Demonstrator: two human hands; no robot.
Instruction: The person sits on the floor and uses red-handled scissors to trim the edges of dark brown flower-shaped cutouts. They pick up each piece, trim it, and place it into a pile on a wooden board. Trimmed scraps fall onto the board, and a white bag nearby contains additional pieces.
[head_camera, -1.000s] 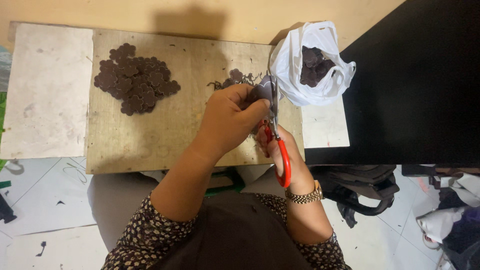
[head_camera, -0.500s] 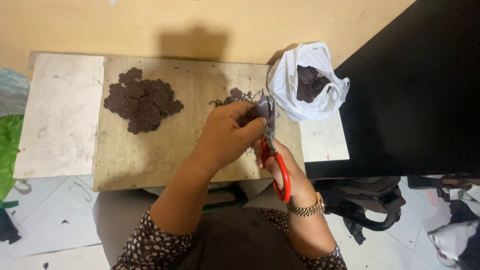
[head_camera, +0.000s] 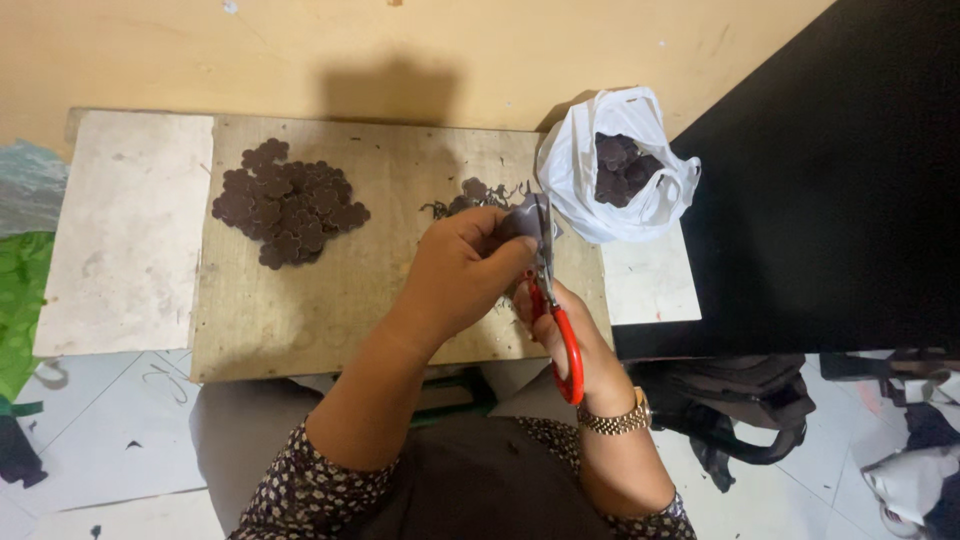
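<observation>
From the head camera, looking straight down, a rough, scuffed wooden board (head_camera: 330, 300) lies across a pale stone-like slab (head_camera: 120, 250) whose ends show at both sides. The left hand (head_camera: 465, 275) has its fingers curled shut around a small dark brown piece (head_camera: 520, 215), flat and matte, held above the board's right part. The right hand (head_camera: 570, 335) grips one pair of scissors (head_camera: 548, 290) with glossy red plastic handles and grey metal blades; its fingers are closed through the loops, and the blades meet the dark piece just beside the left fingertips. Whether the blades are parted or closed cannot be made out.

On the board's left part sits one heap of dark brown cutouts (head_camera: 285, 212), flat with lobed, flower-like outlines; they overlap too much to count. Near the hands lies one small scatter of thin dark trimmings (head_camera: 470, 195), partly hidden by the left hand. One crinkled white plastic bag (head_camera: 600, 185) stands open at the right end of the board, holding more dark pieces (head_camera: 622, 165), their number unclear.

A gold-coloured metal watch (head_camera: 615, 420) circles the right wrist. Both sleeves are dark with small pale dots, and are cut off by the lower edge. To the right a black surface (head_camera: 840, 180) fills the corner.
</observation>
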